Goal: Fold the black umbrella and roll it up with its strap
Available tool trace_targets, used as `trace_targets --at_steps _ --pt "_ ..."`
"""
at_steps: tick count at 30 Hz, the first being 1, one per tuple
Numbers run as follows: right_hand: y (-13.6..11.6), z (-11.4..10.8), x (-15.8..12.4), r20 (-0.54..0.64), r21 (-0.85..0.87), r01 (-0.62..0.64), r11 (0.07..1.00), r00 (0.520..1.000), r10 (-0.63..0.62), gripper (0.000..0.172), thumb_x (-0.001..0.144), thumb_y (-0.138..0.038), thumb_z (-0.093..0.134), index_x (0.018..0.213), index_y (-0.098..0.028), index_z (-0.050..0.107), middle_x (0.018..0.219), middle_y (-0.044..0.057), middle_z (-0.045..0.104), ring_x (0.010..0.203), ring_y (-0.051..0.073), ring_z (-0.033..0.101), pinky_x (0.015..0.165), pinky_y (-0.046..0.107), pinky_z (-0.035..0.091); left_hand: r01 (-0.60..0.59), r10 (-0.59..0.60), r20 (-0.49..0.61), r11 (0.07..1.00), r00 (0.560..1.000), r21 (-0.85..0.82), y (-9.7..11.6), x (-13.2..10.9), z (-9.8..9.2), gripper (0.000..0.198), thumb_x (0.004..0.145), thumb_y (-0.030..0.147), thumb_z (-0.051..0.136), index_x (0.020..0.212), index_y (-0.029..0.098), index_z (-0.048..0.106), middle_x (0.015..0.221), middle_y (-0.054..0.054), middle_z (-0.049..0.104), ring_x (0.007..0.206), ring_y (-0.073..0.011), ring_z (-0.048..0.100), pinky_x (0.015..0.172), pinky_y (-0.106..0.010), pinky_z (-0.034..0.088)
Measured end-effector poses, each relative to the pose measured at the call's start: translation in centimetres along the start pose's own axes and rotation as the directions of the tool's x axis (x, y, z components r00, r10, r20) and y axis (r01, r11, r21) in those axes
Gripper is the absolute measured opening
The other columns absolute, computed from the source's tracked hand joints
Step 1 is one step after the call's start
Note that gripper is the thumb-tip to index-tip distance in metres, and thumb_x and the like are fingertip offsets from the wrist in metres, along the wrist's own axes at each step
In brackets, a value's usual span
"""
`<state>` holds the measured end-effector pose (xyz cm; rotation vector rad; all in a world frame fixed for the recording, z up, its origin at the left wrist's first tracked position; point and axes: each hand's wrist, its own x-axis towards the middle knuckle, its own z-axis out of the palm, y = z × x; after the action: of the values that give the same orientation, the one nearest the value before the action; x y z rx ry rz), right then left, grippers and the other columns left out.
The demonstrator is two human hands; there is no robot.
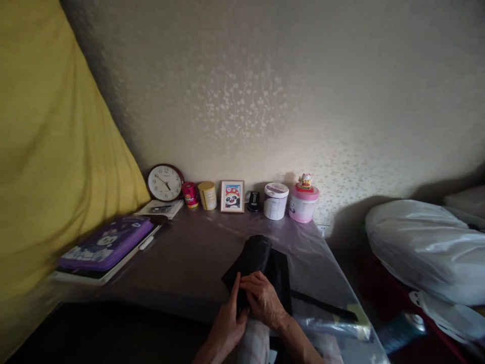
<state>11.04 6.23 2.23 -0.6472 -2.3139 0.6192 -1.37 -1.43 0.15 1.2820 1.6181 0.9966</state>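
1. Black fabric item (pixel 261 263), soft and matte, looks like a folded pouch or bag; dim light, exact type unclear. It lies on the bench (pixel 189 258) near the front edge, right of centre.
2. Far end of the item bulges up in a rounded hump; near end lies flatter with a squared edge on the right.
3. A thin black strap (pixel 322 305) runs from the item toward the right along the bench front.
4. Left hand (pixel 229 323) comes in from below, index finger stretched out and pressing on the near-left edge of the fabric; other fingers curled loosely, no full grip seen.
5. Right hand (pixel 263 298) lies on top of the near part of the fabric, fingers bent and pinching it next to the left index finger; the two hands touch.
6. Bench top is covered in clear plastic film, glossy.
7. Back row by the wall: round clock (pixel 165 182), red tin (pixel 190 194), yellow tin (pixel 207 195), framed picture (pixel 232 196), white tub (pixel 276 200), pink tub (pixel 303 203) with a small figurine on top.
8. Purple case (pixel 108 242) at bench left, well apart from the hands.
9. White plastic bag (pixel 424 247) off to the right, beyond the bench.
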Motion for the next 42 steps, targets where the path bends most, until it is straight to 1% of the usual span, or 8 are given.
trace_targets --at_steps 5,12,20,25,28,32,37,42 --pt "1.5 -1.1 0.3 -0.125 0.184 -0.128 0.975 0.980 0.152 0.032 0.081 -0.011 0.038 0.092 -0.023 0.067 0.093 0.004 0.068 0.090 0.017 0.062 0.083 0.032 0.049 0.023 -0.023 -0.011 1.000 1.000 -0.014 -0.3 0.1 0.0 0.074 0.078 0.030 0.053 0.143 0.019 0.019 0.111 -0.007 0.067 0.103 -0.0219 0.062 0.092 -0.030 0.044" --pt "6.0 -0.6 3.4 -0.142 -0.186 -0.040 0.982 0.990 0.014 0.029 0.086 -0.017 0.042 0.105 -0.022 0.064 0.111 0.007 0.065 0.113 0.023 0.053 0.099 0.047 0.036 -0.086 0.087 -0.012 0.994 0.996 0.065 -1.7 0.8 0.4 0.072 0.078 0.020 0.048 0.143 0.014 0.016 0.143 -0.009 0.037 0.129 -0.0185 0.039 0.106 -0.028 0.029" --pt "9.4 -1.6 5.7 -0.322 -0.310 -0.260 0.915 0.934 0.156 0.031 0.088 -0.023 0.040 0.110 -0.018 0.061 0.120 0.011 0.060 0.115 0.025 0.051 0.096 0.045 0.039 -0.039 0.037 0.027 0.997 0.999 0.071 -1.3 0.8 0.1 0.072 0.080 0.019 0.045 0.144 0.018 0.013 0.142 -0.007 0.039 0.127 -0.0186 0.041 0.104 -0.029 0.031" --pt "7.7 -0.7 4.3 -0.151 -0.253 -0.056 0.966 0.988 0.018 0.029 0.089 -0.024 0.040 0.107 -0.021 0.064 0.112 0.007 0.065 0.116 0.022 0.051 0.100 0.044 0.036 -0.064 0.062 0.054 0.996 0.997 0.054 -1.1 0.7 -0.2 0.073 0.079 0.021 0.046 0.144 0.015 0.014 0.143 -0.009 0.036 0.128 -0.0195 0.039 0.105 -0.029 0.030" --pt "8.9 -0.4 4.5 -0.181 -0.269 -0.130 0.954 0.980 0.082 0.031 0.088 -0.022 0.039 0.108 -0.020 0.063 0.117 0.008 0.062 0.117 0.025 0.050 0.100 0.048 0.035 -0.032 0.029 0.052 0.998 0.998 0.045 -1.0 0.8 -0.3 0.073 0.079 0.022 0.047 0.144 0.018 0.014 0.139 -0.009 0.043 0.124 -0.0202 0.045 0.102 -0.031 0.033" --pt "12.1 -1.7 4.7 -0.362 -0.240 -0.334 0.911 0.902 0.236 0.036 0.082 -0.024 0.038 0.108 -0.015 0.062 0.117 0.013 0.061 0.111 0.026 0.054 0.096 0.045 0.040 -0.033 0.029 0.051 0.998 0.998 0.061 -1.0 0.9 -0.3 0.072 0.080 0.020 0.046 0.144 0.018 0.013 0.139 -0.009 0.043 0.125 -0.0186 0.044 0.103 -0.029 0.033" --pt "13.8 -4.7 0.8 -0.461 -0.115 -0.544 0.831 0.770 0.440 0.039 0.076 -0.033 0.040 0.102 -0.015 0.063 0.103 0.013 0.067 0.098 0.025 0.061 0.088 0.041 0.045 -0.009 0.008 0.032 0.998 0.999 0.056 -1.3 0.7 -0.3 0.071 0.081 0.024 0.046 0.144 0.020 0.014 0.134 -0.009 0.050 0.119 -0.0202 0.050 0.098 -0.029 0.037" --pt "13.3 -6.2 -2.7 -0.422 0.059 -0.682 0.729 0.645 0.637 0.043 0.074 -0.045 0.043 0.095 -0.015 0.066 0.092 0.012 0.069 0.087 0.026 0.064 0.076 0.036 0.048 0.065 -0.065 0.028 0.998 0.997 0.012 -1.0 0.4 -0.1 0.071 0.083 0.032 0.046 0.144 0.023 0.011 0.106 -0.009 0.068 0.068 -0.0168 0.067 0.067 -0.027 0.051"
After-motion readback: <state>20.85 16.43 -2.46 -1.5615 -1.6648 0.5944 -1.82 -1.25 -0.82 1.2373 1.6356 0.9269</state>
